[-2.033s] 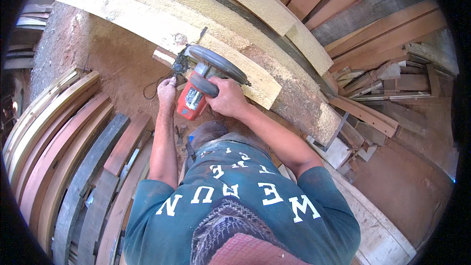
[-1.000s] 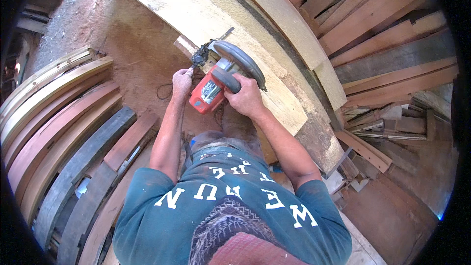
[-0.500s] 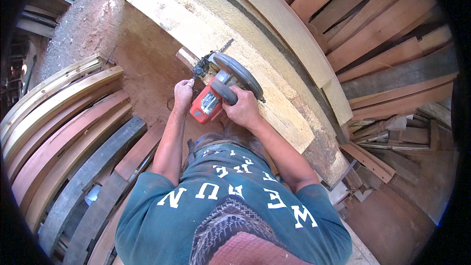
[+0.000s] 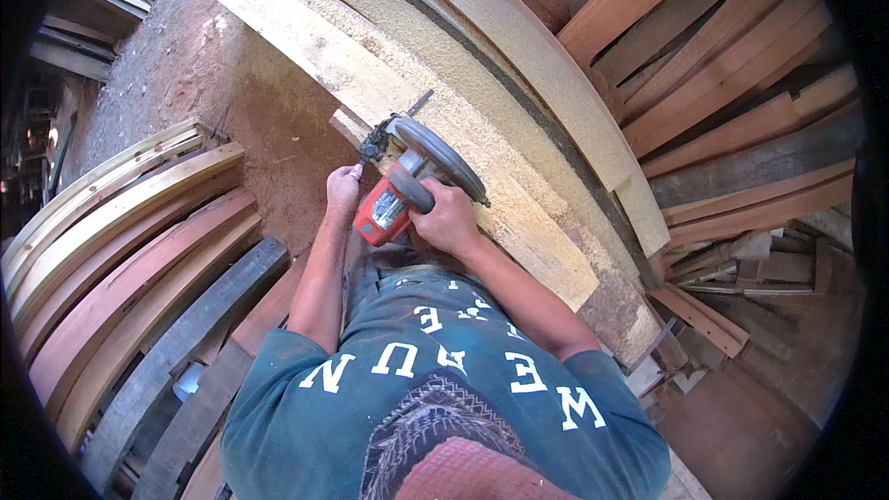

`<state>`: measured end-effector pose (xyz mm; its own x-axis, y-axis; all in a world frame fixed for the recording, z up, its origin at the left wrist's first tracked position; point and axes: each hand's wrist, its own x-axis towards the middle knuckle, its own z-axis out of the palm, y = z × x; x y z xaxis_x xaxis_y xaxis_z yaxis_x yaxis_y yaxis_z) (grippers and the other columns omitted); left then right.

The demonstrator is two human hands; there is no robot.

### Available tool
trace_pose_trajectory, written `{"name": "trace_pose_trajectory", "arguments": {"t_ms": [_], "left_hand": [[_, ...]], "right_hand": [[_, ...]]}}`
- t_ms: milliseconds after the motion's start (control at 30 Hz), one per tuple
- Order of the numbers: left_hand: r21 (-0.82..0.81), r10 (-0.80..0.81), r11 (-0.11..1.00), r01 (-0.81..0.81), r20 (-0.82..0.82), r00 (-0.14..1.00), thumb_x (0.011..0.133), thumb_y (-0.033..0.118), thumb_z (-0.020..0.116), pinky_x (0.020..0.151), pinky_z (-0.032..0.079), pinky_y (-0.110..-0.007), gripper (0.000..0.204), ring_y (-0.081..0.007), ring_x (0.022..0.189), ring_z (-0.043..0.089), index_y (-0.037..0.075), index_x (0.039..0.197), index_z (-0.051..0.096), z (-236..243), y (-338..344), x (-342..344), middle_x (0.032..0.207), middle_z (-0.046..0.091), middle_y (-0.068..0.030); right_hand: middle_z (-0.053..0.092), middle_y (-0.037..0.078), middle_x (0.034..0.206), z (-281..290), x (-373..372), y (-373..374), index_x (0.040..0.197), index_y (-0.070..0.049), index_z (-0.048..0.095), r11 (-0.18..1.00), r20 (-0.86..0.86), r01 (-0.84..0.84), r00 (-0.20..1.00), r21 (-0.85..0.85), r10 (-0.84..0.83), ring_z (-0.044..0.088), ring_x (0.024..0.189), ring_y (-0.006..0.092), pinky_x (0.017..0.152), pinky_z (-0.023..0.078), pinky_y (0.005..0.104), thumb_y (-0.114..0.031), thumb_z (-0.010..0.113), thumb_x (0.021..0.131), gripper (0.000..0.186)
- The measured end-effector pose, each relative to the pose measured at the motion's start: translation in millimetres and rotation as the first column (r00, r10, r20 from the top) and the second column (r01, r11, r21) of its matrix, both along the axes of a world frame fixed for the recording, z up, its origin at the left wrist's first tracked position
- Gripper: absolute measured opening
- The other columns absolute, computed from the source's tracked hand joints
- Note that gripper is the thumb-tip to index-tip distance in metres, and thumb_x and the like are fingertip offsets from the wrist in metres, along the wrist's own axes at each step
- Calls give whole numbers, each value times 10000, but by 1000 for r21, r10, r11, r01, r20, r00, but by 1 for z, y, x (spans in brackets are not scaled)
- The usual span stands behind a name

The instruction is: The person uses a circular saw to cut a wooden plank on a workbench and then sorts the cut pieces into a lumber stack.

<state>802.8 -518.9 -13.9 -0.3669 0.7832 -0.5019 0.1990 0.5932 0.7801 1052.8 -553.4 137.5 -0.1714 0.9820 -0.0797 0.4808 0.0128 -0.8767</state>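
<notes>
**Circular saw (image 4: 407,176) at mid-frame, over the pale plank (image 4: 546,255)**

And the right hand (image 4: 449,219) has its fingers clamped round the dark handle (image 4: 410,189), surely the place to hold; it looks heavy, rigid. The left hand (image 4: 344,187) meets the front fittings (image 4: 375,142), grip unclear.

Planks (image 4: 148,268) lie side by side at left; reddish boards (image 4: 639,2) upper right, offcuts (image 4: 785,268) below them

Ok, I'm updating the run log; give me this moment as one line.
right hand: grips circular saw | left hand: at saw's black fittings | saw: over pale board
</notes>
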Motion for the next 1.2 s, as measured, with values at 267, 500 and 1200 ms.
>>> {"name": "trace_pose_trajectory", "arguments": {"t_ms": [267,500,1200], "left_hand": [[-63,84,995,-77,120,989,1046,223,674,734,513,-332,287,-156,771,643,-49,1063,764,-14,96,-137,874,735,-56],[-46,106,994,-100,154,982,1053,245,666,760,536,-341,296,-156,785,666,-32,1040,767,-12,94,-138,886,747,-65],[-25,67,998,-65,73,995,1043,260,682,803,518,-356,317,-165,844,653,-40,1104,766,6,121,-126,948,756,-72]], "right_hand": [[744,226,929,1,-130,107,1073,-68,745,998,-5,-11,1000,-61,11,729,894,433,773,587,494,-161,804,781,312],[738,226,900,-5,-130,114,1066,-66,743,998,-19,-24,1000,-56,23,726,872,435,753,586,493,-147,795,770,311],[752,238,943,16,-125,126,1101,-69,735,999,-1,-21,1000,-40,21,734,917,433,788,591,505,-181,802,791,336]]}}
